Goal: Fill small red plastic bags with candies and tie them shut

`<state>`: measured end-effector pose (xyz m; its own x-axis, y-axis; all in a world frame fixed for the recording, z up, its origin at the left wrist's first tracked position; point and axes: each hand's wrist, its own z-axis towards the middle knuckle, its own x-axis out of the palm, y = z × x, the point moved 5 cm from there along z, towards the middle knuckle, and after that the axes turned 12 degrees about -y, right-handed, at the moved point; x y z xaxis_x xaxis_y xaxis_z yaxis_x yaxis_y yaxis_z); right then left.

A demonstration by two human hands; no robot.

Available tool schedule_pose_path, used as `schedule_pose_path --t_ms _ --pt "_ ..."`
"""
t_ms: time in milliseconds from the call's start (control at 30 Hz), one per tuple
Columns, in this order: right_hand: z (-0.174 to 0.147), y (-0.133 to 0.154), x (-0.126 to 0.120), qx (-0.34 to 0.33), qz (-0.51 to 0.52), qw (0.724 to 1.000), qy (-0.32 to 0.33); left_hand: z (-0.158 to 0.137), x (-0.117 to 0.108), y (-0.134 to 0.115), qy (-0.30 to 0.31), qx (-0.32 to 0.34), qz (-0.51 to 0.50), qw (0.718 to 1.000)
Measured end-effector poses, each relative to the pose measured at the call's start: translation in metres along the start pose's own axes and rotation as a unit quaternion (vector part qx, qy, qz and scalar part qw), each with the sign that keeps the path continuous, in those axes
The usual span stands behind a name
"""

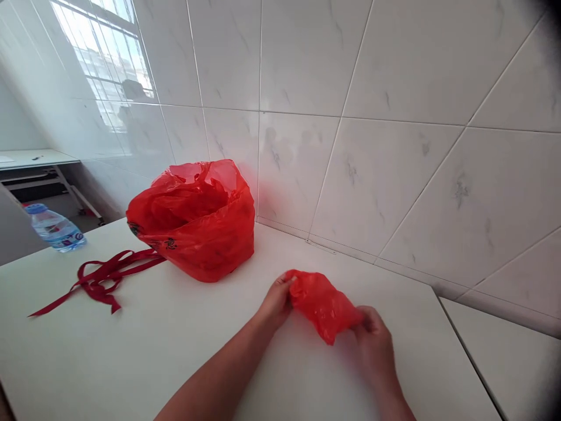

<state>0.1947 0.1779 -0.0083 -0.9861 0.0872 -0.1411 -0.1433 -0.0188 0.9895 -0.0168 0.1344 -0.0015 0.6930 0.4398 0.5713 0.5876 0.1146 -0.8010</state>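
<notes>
Between my two hands is a small, crumpled red plastic bag [323, 307], held just over the white table. My left hand [278, 301] pinches its upper left end. At the lower right end, my right hand [374, 336] grips the plastic with its fingers closed. Whether anything lies inside this small bag I cannot tell. Farther back to the left stands a large red plastic bag [210, 245] with its mouth open and dark printing on its side. It bulges, but what fills it is hidden by folds of red plastic.
A dark red ribbon [103, 276] lies in a loose tangle beside the large bag. At the table's [144, 345] far left edge, a clear water bottle [56, 228] with a blue cap leans over. The tiled wall [302, 164] borders the back, and another table [35, 158] stands far left.
</notes>
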Motion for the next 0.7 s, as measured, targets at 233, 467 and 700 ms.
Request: schedule_pose_path --t_ms 233,467,700 --pt "0.032 -0.025 -0.028 0.092 0.129 0.986 -0.054 0.010 -0.030 -0.042 -0.057 0.022 -0.100 0.993" --pt "0.021 -0.020 -0.024 0.211 0.186 0.956 0.082 -0.019 -0.003 -0.073 0.017 0.091 0.057 0.994" --pt "0.005 -0.021 -0.023 0.265 0.149 0.943 0.135 -0.031 -0.001 -0.056 -0.035 0.258 0.374 0.890"
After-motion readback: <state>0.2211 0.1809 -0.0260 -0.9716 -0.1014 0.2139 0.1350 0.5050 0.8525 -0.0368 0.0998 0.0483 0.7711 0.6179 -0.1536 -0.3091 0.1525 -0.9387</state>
